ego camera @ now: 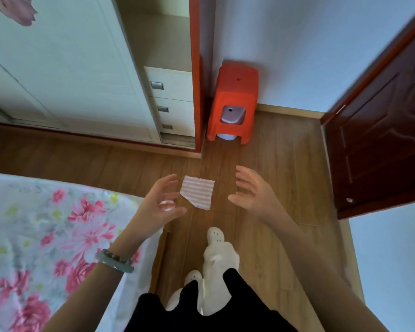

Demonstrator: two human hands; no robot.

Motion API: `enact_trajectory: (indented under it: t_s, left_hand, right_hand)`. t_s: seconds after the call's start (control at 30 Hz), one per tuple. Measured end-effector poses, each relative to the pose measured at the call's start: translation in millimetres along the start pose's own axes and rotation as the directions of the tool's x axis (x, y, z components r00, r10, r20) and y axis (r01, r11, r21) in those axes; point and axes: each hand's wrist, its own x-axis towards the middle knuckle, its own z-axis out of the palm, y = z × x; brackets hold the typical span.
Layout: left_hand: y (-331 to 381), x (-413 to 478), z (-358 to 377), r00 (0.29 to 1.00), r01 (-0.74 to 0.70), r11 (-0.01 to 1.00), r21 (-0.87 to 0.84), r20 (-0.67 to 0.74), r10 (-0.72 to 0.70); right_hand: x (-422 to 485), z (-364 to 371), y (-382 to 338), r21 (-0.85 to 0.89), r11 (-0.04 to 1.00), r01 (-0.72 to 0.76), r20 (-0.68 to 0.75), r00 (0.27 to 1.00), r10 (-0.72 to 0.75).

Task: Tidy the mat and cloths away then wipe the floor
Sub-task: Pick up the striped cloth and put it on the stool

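Head view: your left grip (155, 207) and right grip (254, 195) are both released, spread wide and holding nothing. The striped pink cloth (197, 192) sits between them over the wooden floor (261, 152), ahead of your feet (215, 237), with the flowered bed (46, 236) on your left.

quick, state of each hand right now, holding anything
Left hand: open, fingers spread, holding nothing.
Right hand: open, fingers spread, holding nothing.
The small pink-and-white striped cloth lies on the wooden floor, seen between them.
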Motion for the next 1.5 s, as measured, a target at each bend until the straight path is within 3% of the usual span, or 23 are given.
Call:
enact_trajectory:
  t_s: [0.27, 0.53, 0.7, 0.9, 1.13, 1.33, 1.5]
  left_hand:
    - [-28, 132, -10, 0.983, 0.171, 0.984, 0.050, -0.078, -0.167]
    - [-83, 267, -7, 0.943, 0.324, 0.946, 0.029, -0.098, -0.319]
    - [-172, 345, 2, 0.901, 0.432, 0.898, 0.078, -0.058, -0.429]
    - [-323, 431, 38, 0.869, 0.489, 0.834, 0.255, -0.058, -0.492]
    - [-520, 502, 76, 0.855, 0.449, 0.750, 0.486, 0.011, -0.519]
    - [-645, 548, 89, 0.932, 0.269, 0.646, 0.714, -0.023, -0.363]
    - [-715, 589, 91, 0.963, 0.171, 0.635, 0.754, 0.007, -0.269]
  right_hand:
    - [148, -24, 16, -0.013, 0.998, -0.061, 0.098, 0.993, 0.062]
    - [281, -35, 64, -0.001, 0.988, -0.156, 0.104, 0.982, 0.155]
    - [357, -11, 149, -0.044, 0.973, -0.225, 0.014, 0.974, 0.226]
    - [440, 32, 298, -0.030, 0.946, -0.323, -0.136, 0.939, 0.317]
    - [514, 93, 479, -0.088, 0.921, -0.380, -0.116, 0.922, 0.369]
    - [567, 137, 612, -0.220, 0.923, -0.317, -0.088, 0.948, 0.304]
    - [618, 155, 686, -0.424, 0.869, -0.255, -0.076, 0.966, 0.246]
